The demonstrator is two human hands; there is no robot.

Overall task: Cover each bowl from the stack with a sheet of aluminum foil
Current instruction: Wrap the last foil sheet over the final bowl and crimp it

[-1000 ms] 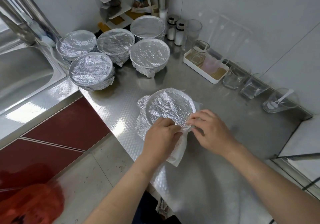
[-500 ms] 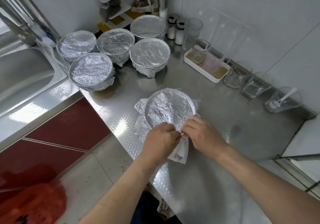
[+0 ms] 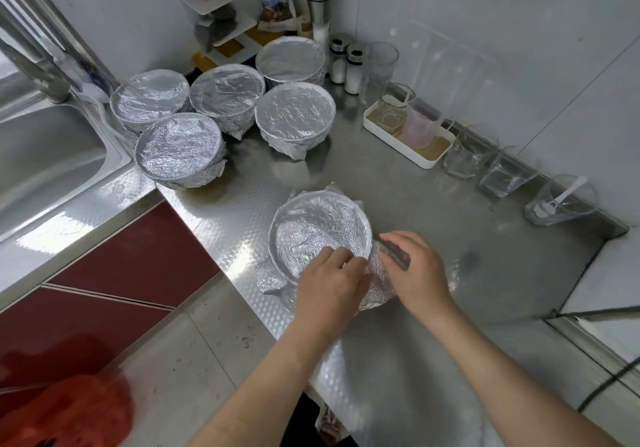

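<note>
The steel counter (image 3: 433, 360) fills most of the view, with a sink (image 3: 45, 155) set into its left end. Toward the counter's back left corner stand five covered bowls (image 3: 294, 114), close together, each capped and wrapped in crinkled silver. Near the counter's front edge, about midway along it, sits the open bowl (image 3: 318, 228), upright, its mouth already spanned by foil (image 3: 381, 284) whose loose skirt bunches out at the near and right sides and puffs in a crumpled flap at the near left. The left hand (image 3: 329, 287) lies over the bowl's near rim, knuckles up, fingers curled down and pinching the foil there. The right hand (image 3: 415, 266) is just beside it at the bowl's near right side, fingers bent inward onto the hanging foil, gripping it against the wall; the two hands nearly touch. Along the counter's back right edge are a white tray (image 3: 381, 135) holding a glass and a pink cup, then a row of glasses (image 3: 464, 159), and two shakers (image 3: 346, 65) by the back wall.
</note>
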